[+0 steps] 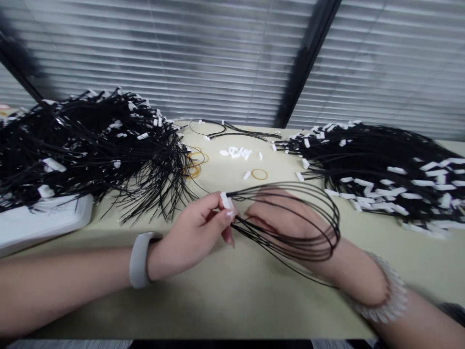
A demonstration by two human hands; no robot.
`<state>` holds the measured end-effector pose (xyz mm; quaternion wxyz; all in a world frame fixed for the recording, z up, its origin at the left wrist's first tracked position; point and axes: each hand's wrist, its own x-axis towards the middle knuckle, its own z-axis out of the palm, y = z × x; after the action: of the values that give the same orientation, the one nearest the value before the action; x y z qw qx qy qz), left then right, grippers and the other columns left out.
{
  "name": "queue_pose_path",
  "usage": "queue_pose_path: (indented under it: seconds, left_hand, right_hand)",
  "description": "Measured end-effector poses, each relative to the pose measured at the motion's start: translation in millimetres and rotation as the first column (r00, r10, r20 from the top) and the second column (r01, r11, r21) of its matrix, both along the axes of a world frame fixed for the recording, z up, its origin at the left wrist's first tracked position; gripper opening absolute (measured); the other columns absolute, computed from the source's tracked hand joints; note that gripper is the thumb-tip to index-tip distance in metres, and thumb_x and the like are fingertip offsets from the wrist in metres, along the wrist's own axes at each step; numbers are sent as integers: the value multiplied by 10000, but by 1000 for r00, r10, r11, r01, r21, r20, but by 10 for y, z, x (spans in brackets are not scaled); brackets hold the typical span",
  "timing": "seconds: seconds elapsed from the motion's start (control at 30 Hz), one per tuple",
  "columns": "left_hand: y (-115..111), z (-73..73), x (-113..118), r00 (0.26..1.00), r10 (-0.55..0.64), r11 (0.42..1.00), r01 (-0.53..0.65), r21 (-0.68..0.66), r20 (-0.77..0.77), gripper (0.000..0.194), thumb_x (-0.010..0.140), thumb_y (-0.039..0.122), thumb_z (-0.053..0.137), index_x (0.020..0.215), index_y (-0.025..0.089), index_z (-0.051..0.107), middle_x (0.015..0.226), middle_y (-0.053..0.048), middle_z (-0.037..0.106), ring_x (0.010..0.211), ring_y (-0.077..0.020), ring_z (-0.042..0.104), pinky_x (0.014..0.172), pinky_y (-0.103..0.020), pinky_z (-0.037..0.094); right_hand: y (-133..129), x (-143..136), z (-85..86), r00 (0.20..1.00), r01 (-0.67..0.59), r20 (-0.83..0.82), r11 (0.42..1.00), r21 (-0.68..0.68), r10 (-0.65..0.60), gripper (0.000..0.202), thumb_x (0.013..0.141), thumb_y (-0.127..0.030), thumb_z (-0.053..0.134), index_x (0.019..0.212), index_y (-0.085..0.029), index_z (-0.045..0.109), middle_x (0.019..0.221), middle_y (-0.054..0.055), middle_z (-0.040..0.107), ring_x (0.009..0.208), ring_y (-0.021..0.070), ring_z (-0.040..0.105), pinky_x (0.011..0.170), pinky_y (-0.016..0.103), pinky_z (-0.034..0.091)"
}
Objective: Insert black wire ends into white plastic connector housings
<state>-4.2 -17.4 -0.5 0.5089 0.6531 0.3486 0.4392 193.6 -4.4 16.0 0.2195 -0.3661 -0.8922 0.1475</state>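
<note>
My left hand point(199, 228) pinches the white plastic connector point(227, 201) at one end of a black wire harness between thumb and fingers. From that connector the thin black wires point(336, 228) curve out to the right in a wide loop and return toward the fingers. My right hand point(283, 213) is behind and partly inside the loop, slightly blurred. Its fingers are bent toward the connector and look closed on the returning wires, though the loop partly covers them. One loose wire trails down to the right, over my right wrist.
A tangled heap of black wires point(90, 135) with white connectors lies left, partly over a white box point(47, 223). Another wire bundle point(392, 160) lies right. Between them are small white connectors point(236, 152), yellow rubber bands point(259, 174) and loose wires point(236, 130). Blinds point(218, 58) rise behind the table.
</note>
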Motion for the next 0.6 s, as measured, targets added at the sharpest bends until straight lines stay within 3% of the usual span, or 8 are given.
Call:
queue_pose_path:
  seconds: [0.13,0.23,0.3,0.4,0.43,0.5,0.57,0.6]
  left_hand:
    - [61,-58,-18,994,74,984,-59,-167,85,182,862,308,483,758,160,500,642,50,499,515,-57,548,525,-183,460]
    - [99,-92,-18,968,130,953,-62,-297,214,191,848,316,512,744,156,502,672,43,516,527,-61,548,524,-188,461]
    - [112,-94,-11,949,166,933,-63,-354,269,181,843,298,520,735,153,501,663,39,519,530,-67,546,534,-199,461]
    - [119,-70,4,927,200,913,-59,-403,318,161,833,261,528,723,148,496,653,36,515,520,-73,536,535,-210,454]
    - [121,-61,8,922,205,909,-55,-412,330,159,829,253,532,716,147,493,649,35,511,519,-73,531,536,-212,451]
    - [124,-50,13,914,213,906,-54,-419,344,160,824,249,535,709,148,488,649,36,505,525,-74,526,539,-212,446]
    - [129,-55,14,916,225,907,-73,-415,332,166,827,260,531,712,149,486,653,36,498,535,-74,523,546,-213,442]
    - [131,-63,12,924,222,911,-82,-404,313,171,829,270,528,714,150,488,656,36,497,539,-73,521,549,-213,441]
  right_hand:
    - [71,30,121,939,244,171,928,281,-298,304,875,-304,381,734,-183,622,669,76,510,656,189,468,605,329,344]
    - [124,97,173,779,438,242,778,451,-579,351,874,-334,373,669,-161,600,518,44,465,473,135,394,476,284,242]
    - [165,178,202,711,493,205,684,537,-673,294,857,-272,379,748,-160,628,478,31,461,433,133,384,458,279,213]
    - [230,313,256,715,591,-61,555,586,-697,232,800,-178,441,873,-157,660,593,50,583,542,158,519,514,290,334]
    - [246,344,277,743,632,-207,567,528,-636,230,786,-161,469,912,-150,661,700,68,628,634,168,569,571,302,388]
    - [253,368,325,730,629,-538,724,284,-422,263,785,-145,499,1010,-139,636,947,104,640,842,187,603,693,331,445]
    - [215,339,378,558,476,-793,877,65,-244,255,831,-158,472,1036,-162,623,1100,106,590,890,164,598,719,337,462]
    - [179,308,403,480,394,-856,919,18,-189,249,856,-169,447,1028,-193,626,1096,89,591,817,134,603,671,322,468]
